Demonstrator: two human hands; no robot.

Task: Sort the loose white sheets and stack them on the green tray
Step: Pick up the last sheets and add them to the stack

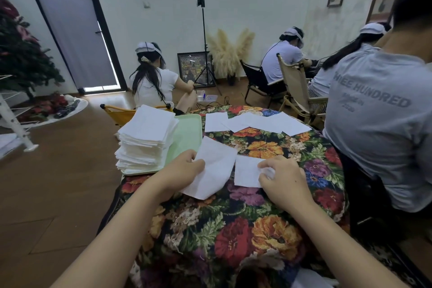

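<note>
Your left hand [187, 168] pinches a loose white sheet [211, 170] at its left edge, fingers curled round it; the sheet tilts up off the tabletop [233, 229], just right of the green tray [188, 134]. Your right hand [280, 179] has fingers curled on the right edge of a second sheet [246, 172], which lies flat w/ some crumpled white under the fingertips; can't tell if that's the same sheet bunched up or another piece.

Progress, as I judge it: mostly done. A tall stack [146, 139] already sits on the tray's left part, edges a bit ragged, approx squared. Left to do: the two sheets at your hands, plus a row of far sheets [254, 123] overlapping each other near the far edge of the tabletop, well apart from your hands. Exact count there is unclear, a handful or so.

Tray still shows bare green on its right side, so there's room.
</note>
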